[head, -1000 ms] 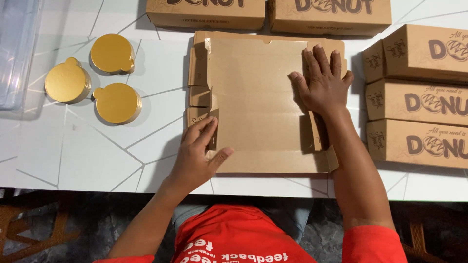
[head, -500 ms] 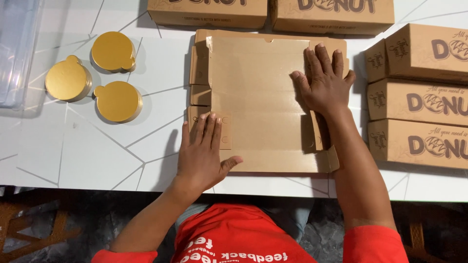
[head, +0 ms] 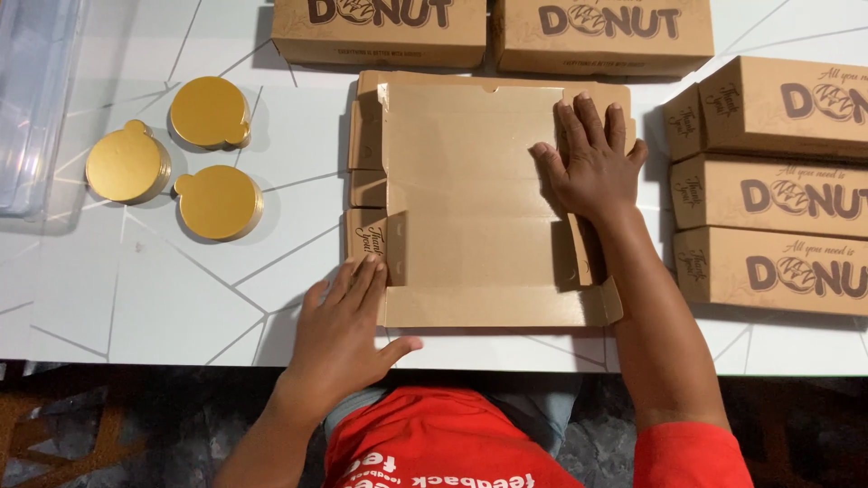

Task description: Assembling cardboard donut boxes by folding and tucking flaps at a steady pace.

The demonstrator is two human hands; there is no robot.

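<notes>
Cardboard blank (head: 479, 199), unfolded, flat on the white worktop (head: 181, 298) dead centre, printed face down apart from a couple of side flaps. Long axis a bit hard to call since the sheet looks close to square, but crease lines run left to right across it.

Right hand (head: 592, 163) flat on the upper right part of the blank, fingers (head: 579, 122) spread and pointing away from the body, palm down, gripping nothing, just pressing. Left hand (head: 348, 321) at the lower left corner, palm down too, fingers (head: 366, 276) straight and loosely together, tips touching the edge of the blank right by the small printed flap (head: 366, 237). Not pinching anything either, thumb out to the side over bare worktop.

So: left side flaps just ahead of the left fingertips, slightly toward the far side. Left hand clearly nearer to those. Right hand nearer the right side flap (head: 583, 248), which sits just under its wrist.

Around it: three round gold boards (head: 217, 201) off to the left, well apart. Finished brown boxes (head: 778, 190) stacked along the right, near the blank's right edge, two more boxes (head: 380, 32) along the far side. Clear plastic tub (head: 32, 90) at the far left corner.
</notes>
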